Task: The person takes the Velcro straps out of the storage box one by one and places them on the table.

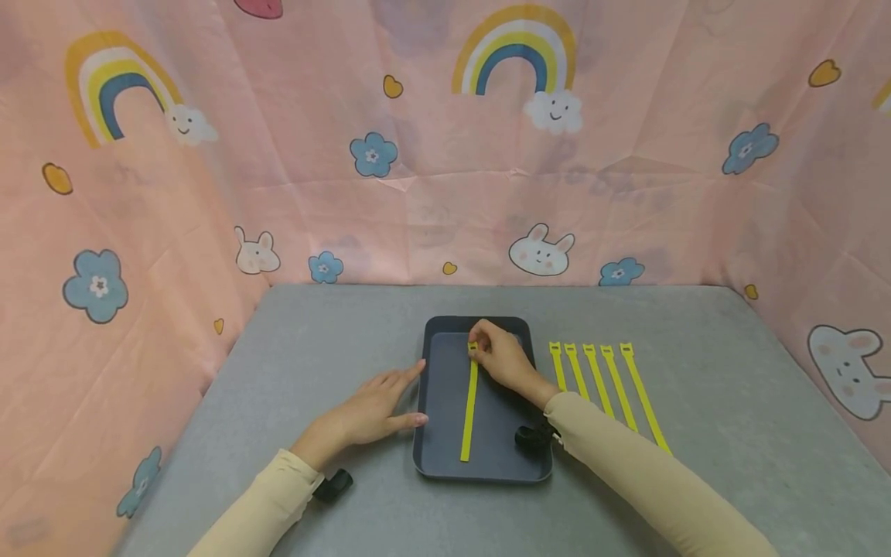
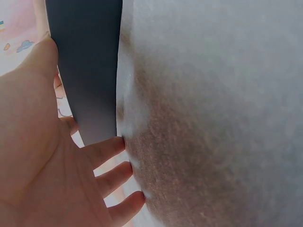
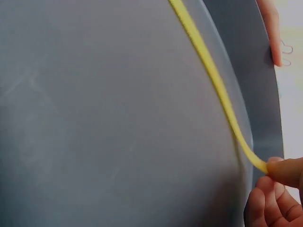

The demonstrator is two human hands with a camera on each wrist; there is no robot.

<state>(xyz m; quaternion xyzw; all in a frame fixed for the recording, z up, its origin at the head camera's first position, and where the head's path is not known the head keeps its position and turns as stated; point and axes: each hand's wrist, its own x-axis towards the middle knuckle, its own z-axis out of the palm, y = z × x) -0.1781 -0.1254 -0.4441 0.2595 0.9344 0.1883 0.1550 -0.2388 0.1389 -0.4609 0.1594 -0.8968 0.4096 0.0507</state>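
A yellow cable tie point(image 1: 469, 418) with a slotted head lies lengthwise in a dark grey tray point(image 1: 508, 456). My right hand point(image 1: 503, 357) pinches its head end between thumb and fingers near the tray's far end. In the right wrist view the yellow cable tie point(image 3: 213, 78) bends up from the tray floor toward the pinching fingertips point(image 3: 284, 171). My left hand point(image 1: 369, 410) is beside the tray's left side, fingers spread, with fingertips at the rim. The left wrist view shows the left hand's straight fingers point(image 2: 106, 149) against the tray's outer wall point(image 2: 90, 71).
Several more yellow cable ties point(image 1: 616, 379) lie side by side on the grey table point(image 1: 752, 433) right of the tray, their lower ends partly hidden by the right sleeve point(image 1: 626, 472). A pink patterned curtain point(image 1: 431, 209) hangs around the table's back and sides.
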